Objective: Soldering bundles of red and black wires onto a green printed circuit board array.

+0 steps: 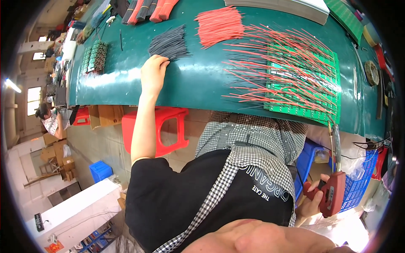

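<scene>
My left hand (153,74) is over the near edge of a pile of black wires (171,43), its thumb and fingers pinched together at the wire ends. How many wires are between the fingertips is too small to tell. In my right hand (313,197) is a red soldering gun (333,195), gripped by its handle. Its long metal tip points up to the near right corner of a green circuit board panel (295,110). Many red wires (291,63) and some black ones stick out leftward from that panel, covering much of it.
A pile of red wires (219,26) lies beside the black one, with bundled wires (151,9) behind. Small green boards (95,57) sit at the left of the green table (202,84). A red stool (168,128) and blue crate (358,179) stand below. Another person (54,120) sits far left.
</scene>
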`<state>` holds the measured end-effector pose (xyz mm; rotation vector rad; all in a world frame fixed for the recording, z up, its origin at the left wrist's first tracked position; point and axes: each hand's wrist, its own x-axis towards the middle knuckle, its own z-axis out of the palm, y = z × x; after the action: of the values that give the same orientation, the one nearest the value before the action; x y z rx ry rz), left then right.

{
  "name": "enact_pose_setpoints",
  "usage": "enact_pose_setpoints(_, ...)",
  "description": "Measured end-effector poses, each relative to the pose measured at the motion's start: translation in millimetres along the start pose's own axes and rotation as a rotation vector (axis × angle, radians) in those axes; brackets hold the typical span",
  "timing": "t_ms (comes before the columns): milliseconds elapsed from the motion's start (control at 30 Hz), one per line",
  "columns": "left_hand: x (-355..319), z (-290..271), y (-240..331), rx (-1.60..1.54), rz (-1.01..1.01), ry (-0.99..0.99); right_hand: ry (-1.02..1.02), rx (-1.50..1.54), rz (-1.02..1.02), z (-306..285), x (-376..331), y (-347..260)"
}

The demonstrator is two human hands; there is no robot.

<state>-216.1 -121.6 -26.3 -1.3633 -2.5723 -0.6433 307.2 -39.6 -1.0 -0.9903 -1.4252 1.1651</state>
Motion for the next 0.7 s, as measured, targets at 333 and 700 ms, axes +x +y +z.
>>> enact_pose_setpoints(333, -5.6, -0.8, -8.0, -0.245, 0.072, 0.007, 0.115, -0.072, 0.038, 10.5, 3.2, -4.9)
enact_pose_setpoints(700, 5.8, -13.1, -2.7, 0.164, 0.407, -0.184, 0.027, 0.006, 0.005, 0.2, -2.6, 2.4)
